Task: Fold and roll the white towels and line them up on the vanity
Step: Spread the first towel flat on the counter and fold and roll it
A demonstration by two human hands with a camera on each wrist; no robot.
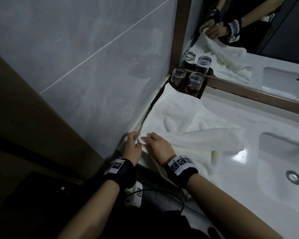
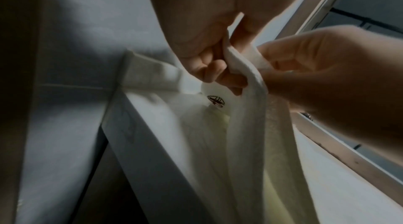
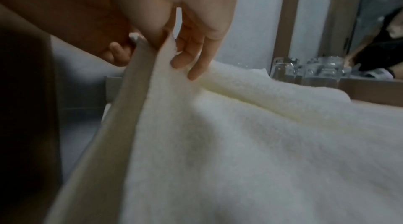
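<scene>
A white towel (image 1: 188,118) lies crumpled and partly folded on the white vanity (image 1: 245,171), left of the sink. My left hand (image 1: 136,139) and right hand (image 1: 149,140) meet at its near left corner, each pinching the edge. In the left wrist view my left hand (image 2: 218,65) curls its fingers round the towel (image 2: 250,124) hem, just above a small round label with a dark logo (image 2: 216,101), with my right hand (image 2: 283,65) gripping beside it. In the right wrist view my right hand (image 3: 174,46) pinches the towel (image 3: 240,133) edge with its thumb.
Two upturned glasses (image 1: 179,78) (image 1: 195,81) stand on a dark tray in the back corner, touching the towel's far end. The sink basin (image 1: 283,152) is to the right. A grey tiled wall (image 1: 93,66) bounds the left, a mirror (image 1: 266,23) the back.
</scene>
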